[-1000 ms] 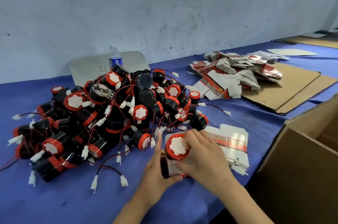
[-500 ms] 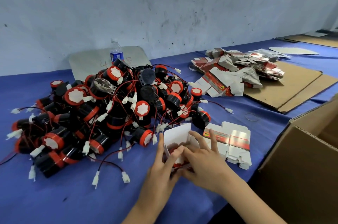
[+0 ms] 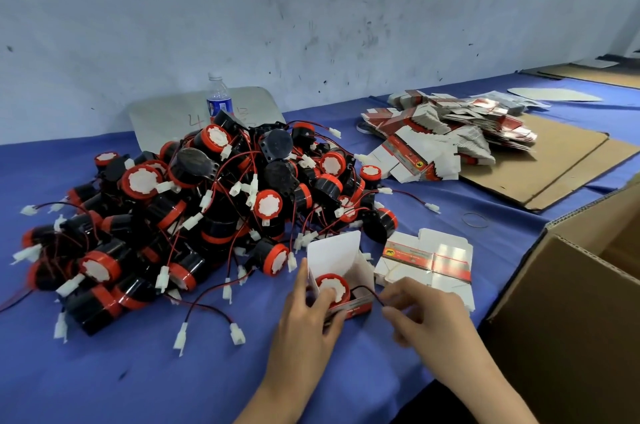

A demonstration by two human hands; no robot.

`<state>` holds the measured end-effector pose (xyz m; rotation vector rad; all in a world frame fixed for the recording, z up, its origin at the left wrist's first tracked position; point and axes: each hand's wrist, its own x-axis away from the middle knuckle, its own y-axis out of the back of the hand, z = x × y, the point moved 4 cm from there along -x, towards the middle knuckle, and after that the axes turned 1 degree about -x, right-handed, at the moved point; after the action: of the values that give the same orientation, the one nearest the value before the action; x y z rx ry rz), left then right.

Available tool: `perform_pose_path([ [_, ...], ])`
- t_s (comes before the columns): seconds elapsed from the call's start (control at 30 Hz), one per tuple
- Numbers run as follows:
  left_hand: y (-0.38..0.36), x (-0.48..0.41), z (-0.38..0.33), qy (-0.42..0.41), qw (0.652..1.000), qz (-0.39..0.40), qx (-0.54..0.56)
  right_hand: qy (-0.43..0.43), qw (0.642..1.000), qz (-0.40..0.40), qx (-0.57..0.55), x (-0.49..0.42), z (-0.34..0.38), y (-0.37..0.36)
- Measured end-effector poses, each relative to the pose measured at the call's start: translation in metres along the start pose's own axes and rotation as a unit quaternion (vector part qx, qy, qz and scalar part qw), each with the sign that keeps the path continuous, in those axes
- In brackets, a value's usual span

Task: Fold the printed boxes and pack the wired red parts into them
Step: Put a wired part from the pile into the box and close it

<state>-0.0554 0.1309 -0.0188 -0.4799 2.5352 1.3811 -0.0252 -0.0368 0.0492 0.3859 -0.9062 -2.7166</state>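
Since half a second ago the right hand (image 3: 426,311) has drawn back off the printed box (image 3: 334,252) to its right side, and the red part (image 3: 331,285) now shows in the open top. Cloth of a soft blue covers the bench (image 3: 138,371), and a brown corrugated carton (image 3: 571,319) stands open at its front right corner. Over the left and middle sprawls the pile (image 3: 207,202) of parts: squat black drums with glossy red rims, white toothed faces and thin wires ending in white plugs. Toward the far right edge a stack of flat boxes (image 3: 446,132) slumps on a cardboard sheet (image 3: 554,164), and one flat blank (image 3: 429,259) lies just right of the box in hand. That box, thin white card with a red printed band, sits near the front edge with its lid flap upright. The left hand (image 3: 304,316) curls round its left side, thumb pressing on the part's face, while the right thumb and forefinger pinch the wire (image 3: 367,289) where it loops out over the rim. The step, I judge, is tucking that lead in — best coiled loosely beside the drum, plug first, while the left thumb keeps the part seated. The flap should close only once nothing crosses the rim, since thin card would bulge or crease over a trapped wire.
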Motion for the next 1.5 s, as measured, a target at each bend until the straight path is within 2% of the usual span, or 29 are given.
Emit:
perform_pose_path([
  [0.1,-0.001,-0.001,0.001,-0.003,1.0,0.007,0.014,0.107,0.988,-0.041,-0.103,0.002,0.028,0.0],
  [0.23,-0.002,-0.001,0.003,0.0,1.0,0.019,0.005,0.178,0.979,-0.101,-0.016,-0.014,0.033,-0.008],
  [0.33,-0.002,0.0,0.004,-0.008,1.0,0.009,0.005,0.164,0.978,-0.126,-0.028,-0.024,0.025,-0.011],
  [0.57,-0.003,0.002,0.006,-0.004,1.0,-0.009,0.011,0.142,0.962,-0.162,-0.167,-0.038,0.022,-0.009],
  [1.07,-0.004,0.003,0.006,-0.007,1.0,-0.027,0.014,0.163,0.959,-0.199,-0.114,-0.052,0.013,-0.015],
  [1.13,-0.003,0.003,0.006,-0.011,1.0,-0.024,0.007,0.16,0.968,-0.171,-0.085,-0.055,0.016,-0.017],
  [1.2,-0.004,0.003,0.007,-0.015,1.0,-0.019,0.0,0.161,0.981,-0.103,0.035,-0.059,0.018,-0.023],
  [1.23,-0.004,0.002,0.007,-0.016,1.0,-0.016,-0.006,0.174,0.974,-0.068,0.129,-0.06,0.019,-0.028],
  [1.3,-0.006,0.002,0.008,-0.012,1.0,-0.008,-0.02,0.205,0.936,-0.015,0.286,-0.06,0.018,-0.038],
  [1.37,-0.007,0.001,0.008,-0.008,1.0,-0.003,-0.022,0.197,0.92,0.008,0.339,-0.059,0.017,-0.04],
  [1.5,-0.007,0.003,0.005,-0.018,1.0,-0.019,-0.005,0.152,0.913,0.035,0.378,-0.057,0.008,-0.038],
])
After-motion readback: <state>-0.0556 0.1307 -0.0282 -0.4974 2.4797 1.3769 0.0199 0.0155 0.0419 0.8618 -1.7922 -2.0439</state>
